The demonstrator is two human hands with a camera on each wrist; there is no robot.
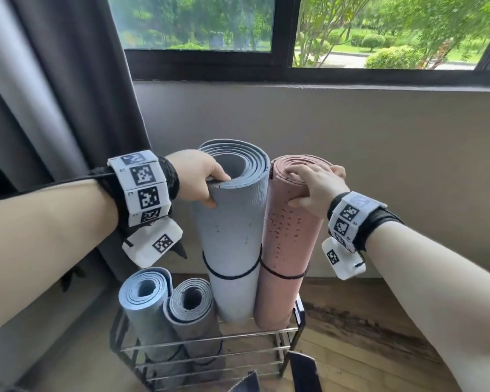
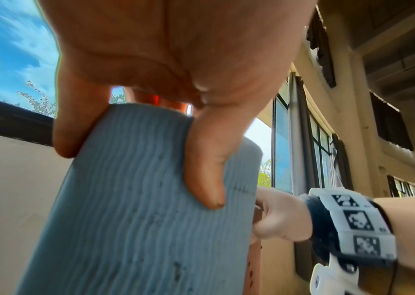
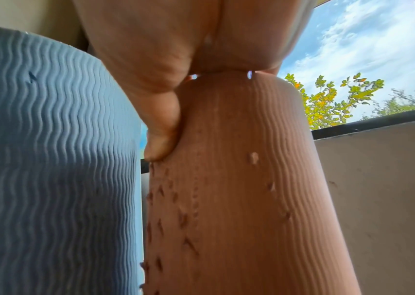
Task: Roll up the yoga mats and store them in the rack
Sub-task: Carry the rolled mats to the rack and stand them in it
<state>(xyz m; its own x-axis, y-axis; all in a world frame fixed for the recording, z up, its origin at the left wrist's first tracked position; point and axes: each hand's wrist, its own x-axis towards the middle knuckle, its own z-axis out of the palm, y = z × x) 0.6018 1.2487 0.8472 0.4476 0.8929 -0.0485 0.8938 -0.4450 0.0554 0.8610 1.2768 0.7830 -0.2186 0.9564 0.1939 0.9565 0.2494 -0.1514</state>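
Two rolled mats stand upright side by side at the back of the wire rack (image 1: 266, 331), each bound by a black elastic loop. My left hand (image 1: 201, 181) grips the top rim of the grey-blue mat (image 1: 232, 236), fingers curled into its hollow core, thumb on the outside. In the left wrist view the thumb (image 2: 206, 171) presses the grey-blue mat (image 2: 135, 199). My right hand (image 1: 314, 183) holds the top of the pink mat (image 1: 286, 250), palm over its end, thumb on its side. The right wrist view shows the pink mat (image 3: 239, 189) under my palm, with the grey-blue mat (image 3: 50, 159) beside it.
Two shorter rolled mats, a light blue one (image 1: 145, 301) and a grey one (image 1: 190, 309), lean in the rack's front left. A dark curtain (image 1: 54, 108) hangs at the left. Behind the rack are a beige wall (image 1: 351, 131) and a window (image 1: 351, 29). The floor (image 1: 351, 335) is wooden.
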